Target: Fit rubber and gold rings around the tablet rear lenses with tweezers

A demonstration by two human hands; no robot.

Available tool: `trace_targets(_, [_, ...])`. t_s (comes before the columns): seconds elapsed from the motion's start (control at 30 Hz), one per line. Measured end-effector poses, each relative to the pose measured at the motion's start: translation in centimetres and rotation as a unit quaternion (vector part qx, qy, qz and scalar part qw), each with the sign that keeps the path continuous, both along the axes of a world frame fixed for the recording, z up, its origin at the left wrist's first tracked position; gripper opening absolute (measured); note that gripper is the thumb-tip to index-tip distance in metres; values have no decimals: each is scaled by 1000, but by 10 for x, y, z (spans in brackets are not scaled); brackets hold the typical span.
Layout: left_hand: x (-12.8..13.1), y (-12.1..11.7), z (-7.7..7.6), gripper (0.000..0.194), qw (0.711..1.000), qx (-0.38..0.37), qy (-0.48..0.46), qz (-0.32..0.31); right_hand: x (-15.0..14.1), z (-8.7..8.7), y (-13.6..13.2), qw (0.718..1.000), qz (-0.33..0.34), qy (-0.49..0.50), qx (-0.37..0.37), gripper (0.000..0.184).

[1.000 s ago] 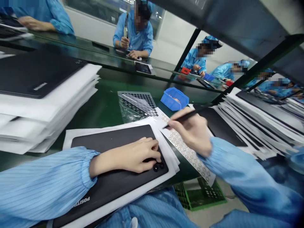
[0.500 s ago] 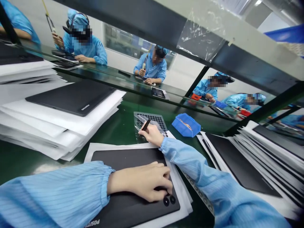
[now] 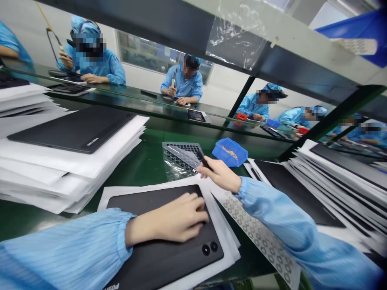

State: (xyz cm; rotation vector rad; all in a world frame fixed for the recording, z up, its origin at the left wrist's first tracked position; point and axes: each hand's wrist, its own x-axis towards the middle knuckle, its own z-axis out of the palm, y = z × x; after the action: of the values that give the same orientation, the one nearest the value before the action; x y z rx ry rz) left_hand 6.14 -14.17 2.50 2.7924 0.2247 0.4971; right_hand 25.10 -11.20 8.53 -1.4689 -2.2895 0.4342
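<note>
A black tablet (image 3: 181,257) lies back side up on white sheets, with two round camera rings (image 3: 209,248) near its right corner. My left hand (image 3: 178,217) rests on the tablet's back, fingers curled under; its fingertips are hidden, so I cannot see whether they hold anything. My right hand (image 3: 222,173) is closed on a slim black tool (image 3: 205,161), blurred by motion, above the sheets' far right corner. Just left of it lies a clear sheet of black ring stickers (image 3: 183,151) with peeled-up film. A strip of pale rings (image 3: 260,233) runs beneath my right forearm.
A blue bin (image 3: 231,152) with small orange-tan parts stands beyond my right hand. Tablets interleaved with white sheets are stacked at left (image 3: 72,129) and right (image 3: 296,189). A shelf beam (image 3: 187,36) crosses overhead. Several people in blue work across the bench.
My right hand has moved right and back from over the sticker sheet, still holding the black tool. My left hand has shifted away from the camera rings. The whole view has shifted slightly.
</note>
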Motion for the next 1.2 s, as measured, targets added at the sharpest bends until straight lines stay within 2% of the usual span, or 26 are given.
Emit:
trace_targets(0.07, [-2, 15, -2, 16, 995, -11, -21, 92, 13, -7, -16, 999, -28, -18, -20, 12])
trace_targets(0.17, [-8, 41, -8, 15, 974, -46, -50, 217, 23, -25, -27, 992, -112, -17, -55, 16])
trace_targets(0.23, [-12, 53, -10, 12, 961, -56, -45, 268, 24, -36, -28, 985, -153, 8, -78, 22])
trace_targets(0.3, [-15, 57, -10, 8, 951, -66, -24, 301, 24, -44, -27, 982, -164, 34, -93, 28])
trace_targets(0.37, [-16, 56, -9, 6, 945, -74, 5, 319, 24, -51, -26, 978, -156, 61, -122, 32])
trace_targets(0.47, [-15, 52, -6, 15, 940, -73, 42, 330, 24, -59, -28, 976, -125, 87, -154, 32])
trace_targets(0.63, [-13, 52, -6, 21, 937, -63, 59, 340, 27, -66, -30, 980, -134, 77, -123, 31])
trace_targets(0.7, [-12, 53, -7, 22, 937, -64, 60, 339, 27, -66, -30, 978, -134, 84, -133, 30])
trace_targets(0.77, [-12, 53, -8, 24, 938, -66, 63, 336, 27, -64, -31, 978, -111, 102, -143, 29])
trace_targets(0.9, [-12, 52, -5, 25, 938, -65, 61, 336, 22, -61, -35, 978, -68, 163, -110, 29])
trace_targets(1.0, [-12, 51, 1, 24, 945, -64, 53, 316, 16, -61, -42, 944, -95, 272, -162, 28])
trace_targets(1.1, [-12, 47, 7, 23, 955, -68, 48, 285, 8, -61, -49, 873, -165, 386, -249, 36])
trace_targets(1.13, [-12, 45, 9, 22, 956, -71, 47, 280, 5, -61, -51, 851, -164, 416, -276, 40])
trace_targets(1.2, [-12, 43, 11, 18, 956, -85, 44, 277, -1, -60, -55, 822, -118, 466, -307, 51])
